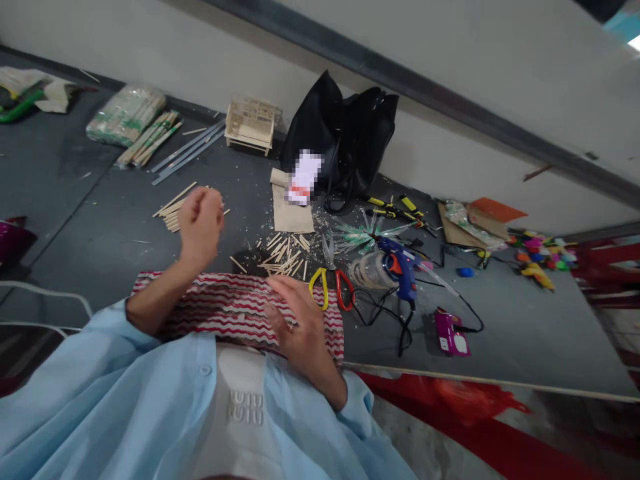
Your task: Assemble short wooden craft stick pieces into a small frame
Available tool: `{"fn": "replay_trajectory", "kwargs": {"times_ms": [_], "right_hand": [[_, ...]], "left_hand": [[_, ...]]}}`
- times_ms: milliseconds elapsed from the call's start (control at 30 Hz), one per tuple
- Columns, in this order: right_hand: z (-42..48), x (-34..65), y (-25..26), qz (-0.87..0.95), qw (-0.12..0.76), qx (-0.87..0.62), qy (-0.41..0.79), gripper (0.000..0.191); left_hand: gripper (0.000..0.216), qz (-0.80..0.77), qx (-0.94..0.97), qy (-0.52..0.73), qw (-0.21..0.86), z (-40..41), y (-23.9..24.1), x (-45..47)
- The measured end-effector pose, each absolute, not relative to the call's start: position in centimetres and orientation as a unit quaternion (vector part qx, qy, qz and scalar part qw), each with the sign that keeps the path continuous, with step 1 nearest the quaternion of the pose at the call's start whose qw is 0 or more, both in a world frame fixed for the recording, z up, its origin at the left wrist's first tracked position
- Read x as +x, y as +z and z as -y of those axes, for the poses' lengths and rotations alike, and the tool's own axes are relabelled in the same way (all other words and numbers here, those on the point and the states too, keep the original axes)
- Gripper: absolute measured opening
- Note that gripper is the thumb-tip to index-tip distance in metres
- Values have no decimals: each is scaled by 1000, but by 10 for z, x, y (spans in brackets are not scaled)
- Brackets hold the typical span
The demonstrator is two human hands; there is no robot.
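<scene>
Basically, pale wooden sticks at both hands. Left hand [201,223] is over the long wooden sticks [173,217], partly hiding them; fingers curled in, can't tell whether anything is pinched inside. Right hand [303,327] is above the striped cloth [215,303], just on the near side of the short cut sticks [286,253]; fingers loosely spread, nothing visible in the grip.

Sticks should be light, stiff, dry, not slippery, though thin enough to snap if bent and likely to roll. Best hold: long ones near the middle, short ones pinched by thumb and fingertip, one at a time, since they lie crisscrossed.

Around: scissors [329,252] with one yellow and one red handle loop, just beside the right hand, blades pointing away from the wearer. Blue glue gun [407,283] further right by a clear plastic container [363,270]; its black cord [373,313] loops near the scissors, could snag. Brown paper [293,219] beyond the short sticks, pixelated phone-like item [304,177] partly over it, black bag [315,120] behind. Small wooden model [250,130] near the wall looks fragile.
</scene>
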State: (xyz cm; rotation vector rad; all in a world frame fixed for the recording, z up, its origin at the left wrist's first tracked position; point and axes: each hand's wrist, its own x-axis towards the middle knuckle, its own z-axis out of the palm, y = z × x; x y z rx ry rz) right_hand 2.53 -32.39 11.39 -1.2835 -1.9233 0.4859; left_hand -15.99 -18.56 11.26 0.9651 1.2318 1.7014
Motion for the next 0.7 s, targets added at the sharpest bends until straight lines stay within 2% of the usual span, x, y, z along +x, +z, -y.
{"fn": "replay_trajectory", "kwargs": {"times_ms": [100,200,267,333,433,533,633,667,700], "right_hand": [[335,41,119,709,437,-553,-7,45],[327,47,120,703,426,-560,-100,53],[317,45,119,718,416,-546,-115,62],[309,41,120,742,397,-533,-88,59],[305,41,121,775,376,-506,-29,41],[315,54,130,782,392,-484,-20,41],[342,85,150,719,429,-543,-67,36],[355,98,159,655,505,-549,-117,30],[368,112,168,592,535,-588,-133,26]], "left_hand": [[34,-435,296,723,448,182,129,-165],[40,-402,319,692,507,200,134,-149],[34,-381,378,594,600,220,132,-131],[27,-336,470,455,678,239,128,-117],[24,-256,549,354,713,251,127,-110],[20,-215,588,286,725,246,131,-119],[27,-286,552,313,718,230,131,-132],[26,-335,532,362,688,223,129,-136],[22,-387,516,419,639,215,126,-141]]}}
